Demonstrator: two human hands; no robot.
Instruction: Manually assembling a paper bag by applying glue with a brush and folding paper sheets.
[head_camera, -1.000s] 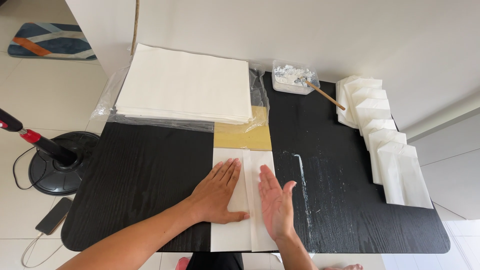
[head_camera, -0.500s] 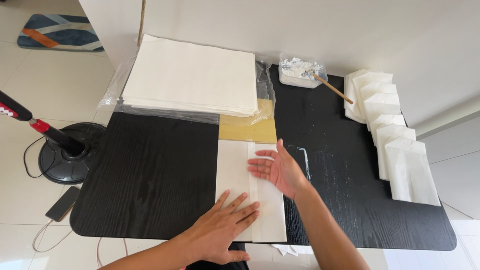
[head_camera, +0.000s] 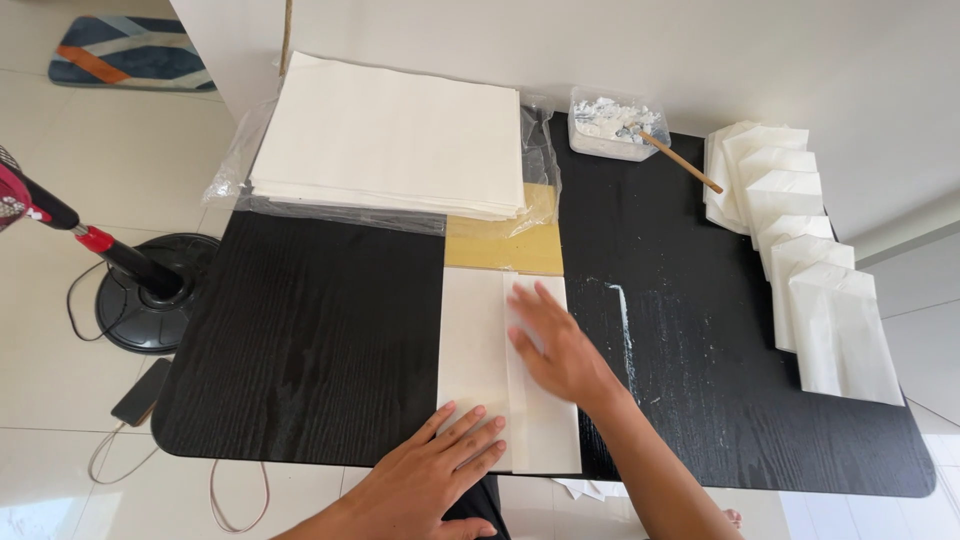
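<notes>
1. Your right hand (head_camera: 560, 350) has slid up the folded white sheet (head_camera: 505, 370) since a second ago, when both palms lay side by side near its lower end; it now lies flat and blurred on the right flap, fingers spread, gripping nothing. To judge by that, the fold is being pressed along its length.
2. Your left hand (head_camera: 445, 465) has dropped back to the near edge of the bench (head_camera: 300, 340), fingers splayed flat on the sheet's lower left corner, pinning it and clasping nothing.
3. The sheet lies at the bench's middle front, thin, matte and rectangular, its two flaps meeting at a straight seam. Its top edge overlaps a tan sheet (head_camera: 505, 245).
4. Behind, a thick paper stack (head_camera: 390, 140) rests on crinkled clear plastic.
5. A clear tub of white paste (head_camera: 612, 122) holds a wooden stick (head_camera: 685, 165); white smears streak the dark woodgrain beside your right hand.
6. Finished white paper bags (head_camera: 800, 260) overlap in a row on the right.
</notes>
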